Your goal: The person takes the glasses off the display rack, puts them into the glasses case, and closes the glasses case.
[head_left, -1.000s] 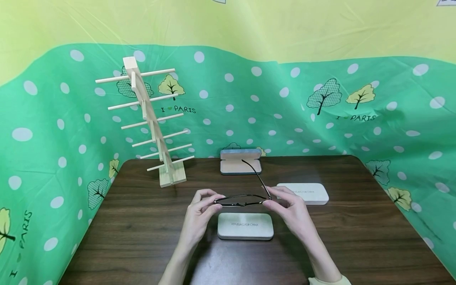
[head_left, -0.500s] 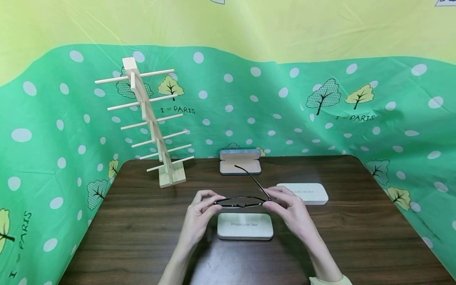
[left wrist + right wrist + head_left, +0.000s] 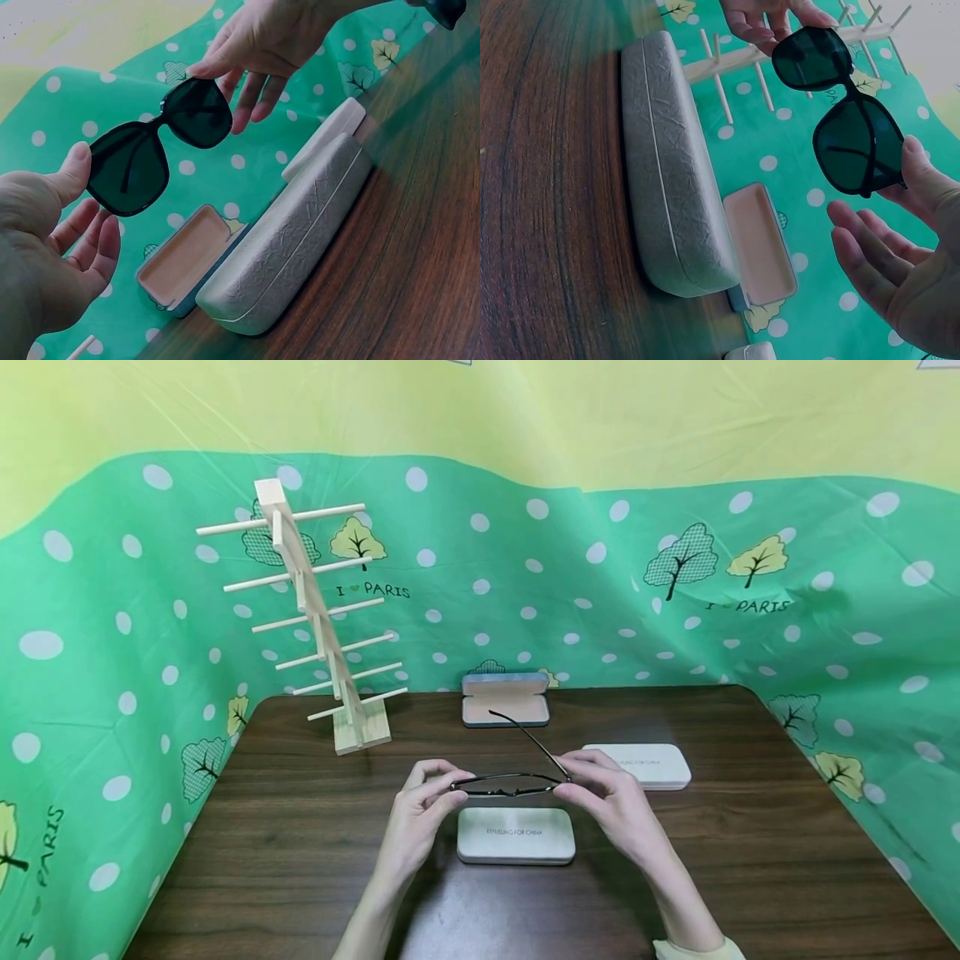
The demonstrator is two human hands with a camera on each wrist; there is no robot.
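Both hands hold a pair of black sunglasses [image 3: 129,171] with dark lenses over the table, one at each end of the frame. My left hand [image 3: 420,812] pinches the left end between thumb and fingers. At the other end, my right hand [image 3: 617,806] grips near the hinge. From there one temple arm [image 3: 528,735] slants inward and away, partly folded. In the right wrist view, dark lines show through the nearer lens. Just below the sunglasses lies a closed pale glasses case [image 3: 516,839] with printed lettering.
Another closed white glasses case [image 3: 660,768] lies behind my right hand. At the table's back edge, a blue case [image 3: 480,712] stands open, its pale lining visible. A tall wooden rack [image 3: 316,610] with several pegs stands back left, before a green patterned cloth [image 3: 600,635].
The temple arm at the right hinge has swung inward, its tip moving left and slightly nearer. Both hands stay in nearly the same place on the sunglasses.
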